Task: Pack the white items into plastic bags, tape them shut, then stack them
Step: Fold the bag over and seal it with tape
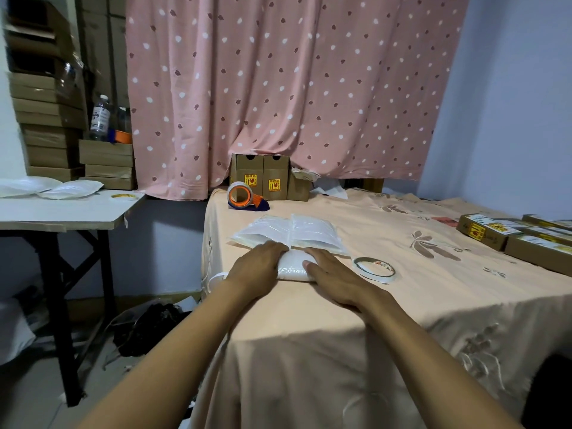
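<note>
A white item (293, 267) in clear plastic lies on the peach-covered table (387, 305) near its left front. My left hand (257, 270) presses its left side and my right hand (332, 275) presses its right side, fingers flat against it. Just beyond it lie clear plastic bags (291, 232), spread side by side. A white tape roll (375, 269) lies flat to the right of my right hand. An orange tape dispenser (244, 196) stands farther back.
Brown cardboard boxes (272, 179) stand at the back under the pink curtain, and flat boxes (520, 239) line the right edge. A side table (62, 209) on the left bears white packed bags (71, 188), a tape roll (124, 197) and stacked cartons.
</note>
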